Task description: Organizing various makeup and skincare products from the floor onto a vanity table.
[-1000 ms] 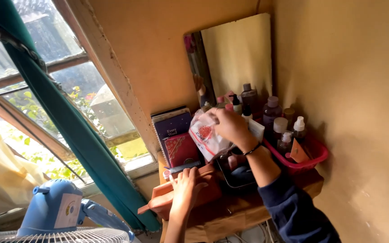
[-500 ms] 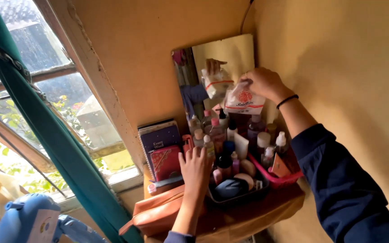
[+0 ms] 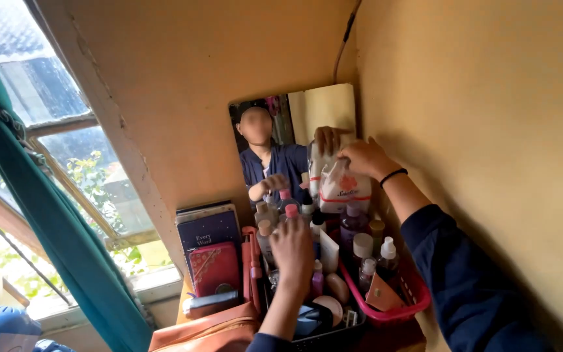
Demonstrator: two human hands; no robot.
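So the right hand is pinching a white plastic pouch with a red round print by its top, holding it up against the mirror at about 12 o'clock of the red basket. The left hand rests among the bottles, fingers curled; can't tell if it's gripping one. Notebooks stand at 9 o'clock of it.
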